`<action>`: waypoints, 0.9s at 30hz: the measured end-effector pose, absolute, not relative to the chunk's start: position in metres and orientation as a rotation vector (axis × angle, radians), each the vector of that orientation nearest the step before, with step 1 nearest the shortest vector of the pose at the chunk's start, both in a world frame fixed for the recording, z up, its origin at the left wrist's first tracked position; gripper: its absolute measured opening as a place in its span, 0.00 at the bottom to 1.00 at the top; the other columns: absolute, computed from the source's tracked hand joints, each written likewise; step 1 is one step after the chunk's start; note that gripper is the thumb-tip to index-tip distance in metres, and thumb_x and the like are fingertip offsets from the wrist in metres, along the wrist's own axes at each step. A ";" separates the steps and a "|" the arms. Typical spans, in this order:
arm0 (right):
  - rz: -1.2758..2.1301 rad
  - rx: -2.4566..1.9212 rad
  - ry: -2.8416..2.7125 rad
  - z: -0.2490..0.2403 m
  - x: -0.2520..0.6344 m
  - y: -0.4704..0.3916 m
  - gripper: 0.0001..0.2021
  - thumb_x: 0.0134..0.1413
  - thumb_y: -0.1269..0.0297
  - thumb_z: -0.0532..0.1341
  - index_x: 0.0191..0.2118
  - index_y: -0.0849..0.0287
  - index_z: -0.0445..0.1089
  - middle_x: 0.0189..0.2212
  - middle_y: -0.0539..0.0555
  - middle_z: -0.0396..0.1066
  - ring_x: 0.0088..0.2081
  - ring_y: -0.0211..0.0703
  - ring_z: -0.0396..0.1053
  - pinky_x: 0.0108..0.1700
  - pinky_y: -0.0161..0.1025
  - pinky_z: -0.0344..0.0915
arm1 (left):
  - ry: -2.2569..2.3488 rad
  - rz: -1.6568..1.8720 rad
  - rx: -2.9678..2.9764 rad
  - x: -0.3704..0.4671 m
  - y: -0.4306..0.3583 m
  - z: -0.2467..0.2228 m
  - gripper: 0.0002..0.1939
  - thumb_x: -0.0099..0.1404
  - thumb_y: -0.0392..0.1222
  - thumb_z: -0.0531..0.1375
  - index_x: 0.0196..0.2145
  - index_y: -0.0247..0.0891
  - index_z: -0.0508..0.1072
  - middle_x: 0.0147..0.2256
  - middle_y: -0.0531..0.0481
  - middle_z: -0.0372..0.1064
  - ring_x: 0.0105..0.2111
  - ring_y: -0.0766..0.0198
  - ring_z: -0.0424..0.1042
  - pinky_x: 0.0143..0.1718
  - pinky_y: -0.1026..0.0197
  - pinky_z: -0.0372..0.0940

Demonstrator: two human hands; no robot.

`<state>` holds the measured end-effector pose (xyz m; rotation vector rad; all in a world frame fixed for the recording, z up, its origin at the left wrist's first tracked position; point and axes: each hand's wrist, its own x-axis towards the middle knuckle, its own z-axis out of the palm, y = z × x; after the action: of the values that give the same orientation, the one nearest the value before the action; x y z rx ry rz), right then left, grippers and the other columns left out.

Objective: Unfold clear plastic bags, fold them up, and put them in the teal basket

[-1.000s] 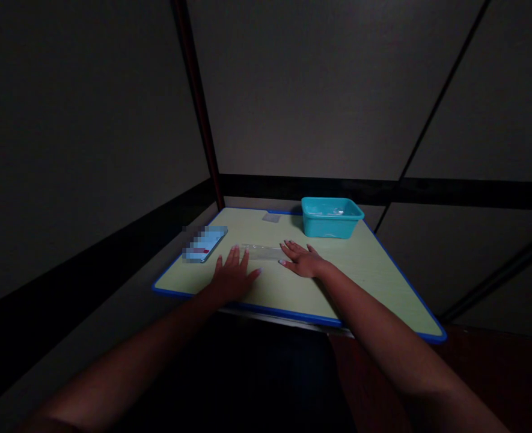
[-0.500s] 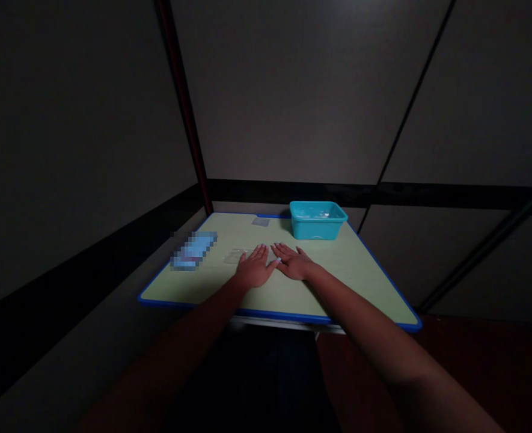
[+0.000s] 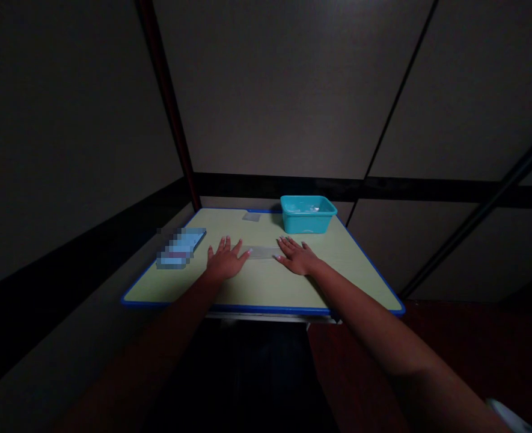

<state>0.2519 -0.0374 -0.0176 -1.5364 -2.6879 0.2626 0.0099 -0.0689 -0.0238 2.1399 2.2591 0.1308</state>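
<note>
A clear, flat plastic piece, like a thin bag [image 3: 264, 253], lies on the pale yellow-green table [image 3: 266, 290] between my hands. My left hand [image 3: 226, 261] rests palm down with fingers spread, over the left end of the plastic. Palm down too, my right hand [image 3: 297, 257] covers its right end with fingers stretched out. Both ends of the plastic are hidden under the hands.
A turquoise basin [image 3: 308, 224] with something clear inside stands at the table's back right. Near the back edge lies another small, flat translucent piece [image 3: 252, 216]. A blurred-out phone-like object [image 3: 182, 248] lies at the left edge. Walls rise behind and to the left.
My left hand has slid left, away from my right hand, baring the middle of the plastic. My right hand stays near the same spot. The view has shifted slightly.
</note>
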 end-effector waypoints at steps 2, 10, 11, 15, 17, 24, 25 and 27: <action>0.297 -1.551 -2.690 -0.017 0.251 -0.036 0.36 0.58 0.41 0.35 0.66 0.56 0.33 0.66 0.51 0.30 0.65 0.46 0.29 0.61 0.60 0.34 | 2.300 0.131 2.111 0.011 -0.069 -0.024 0.37 0.61 0.67 0.34 0.63 0.49 0.46 0.65 0.44 0.36 0.64 0.50 0.32 0.58 0.36 0.36; 0.390 -1.513 -2.578 -0.014 0.260 -0.034 0.32 0.60 0.45 0.39 0.66 0.55 0.37 0.65 0.53 0.34 0.65 0.48 0.34 0.61 0.61 0.34 | 2.475 0.213 2.075 0.016 -0.073 -0.024 0.39 0.64 0.63 0.36 0.63 0.32 0.47 0.64 0.32 0.34 0.64 0.48 0.27 0.58 0.35 0.36; 0.386 -1.510 -2.506 -0.014 0.263 -0.032 0.30 0.61 0.48 0.38 0.66 0.55 0.38 0.65 0.53 0.37 0.65 0.48 0.36 0.61 0.60 0.35 | 2.450 0.245 2.153 0.017 -0.074 -0.022 0.38 0.65 0.61 0.37 0.63 0.32 0.48 0.64 0.33 0.33 0.64 0.49 0.26 0.57 0.35 0.37; 0.316 -1.490 -2.286 -0.010 0.273 -0.021 0.26 0.63 0.56 0.37 0.63 0.59 0.49 0.61 0.56 0.53 0.60 0.48 0.53 0.60 0.51 0.48 | 2.133 0.262 2.446 0.025 -0.066 -0.011 0.33 0.66 0.59 0.40 0.63 0.40 0.50 0.65 0.39 0.34 0.64 0.53 0.31 0.58 0.39 0.42; 0.297 -1.439 -2.266 -0.008 0.275 -0.017 0.25 0.63 0.57 0.39 0.60 0.59 0.56 0.57 0.55 0.60 0.56 0.47 0.59 0.56 0.45 0.55 | 1.938 0.228 2.563 0.031 -0.056 -0.006 0.30 0.67 0.57 0.41 0.63 0.46 0.49 0.65 0.43 0.35 0.64 0.55 0.33 0.58 0.40 0.42; 0.303 -1.335 -2.303 -0.005 0.270 -0.015 0.20 0.60 0.62 0.50 0.57 0.55 0.62 0.52 0.53 0.67 0.51 0.45 0.66 0.51 0.40 0.61 | 1.598 0.167 2.749 0.046 -0.033 -0.015 0.26 0.68 0.53 0.41 0.62 0.51 0.48 0.64 0.51 0.43 0.64 0.58 0.40 0.58 0.35 0.33; 0.314 -1.314 -2.328 -0.006 0.269 -0.016 0.21 0.59 0.63 0.51 0.57 0.56 0.62 0.53 0.53 0.66 0.52 0.45 0.65 0.52 0.39 0.60 | 1.602 0.190 2.757 0.046 -0.033 -0.016 0.27 0.67 0.54 0.41 0.62 0.50 0.48 0.63 0.50 0.43 0.64 0.58 0.41 0.58 0.34 0.31; 0.337 -1.265 -2.364 -0.008 0.269 -0.016 0.20 0.58 0.65 0.52 0.56 0.59 0.63 0.54 0.54 0.64 0.54 0.44 0.63 0.55 0.38 0.58 | 1.604 0.214 2.766 0.046 -0.035 -0.018 0.28 0.67 0.54 0.42 0.63 0.49 0.47 0.63 0.50 0.43 0.64 0.57 0.41 0.57 0.33 0.28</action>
<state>0.2689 -0.0158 -0.0079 -1.2651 -2.3644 0.3369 0.0461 -0.0351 -0.0180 2.7658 1.6038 0.2138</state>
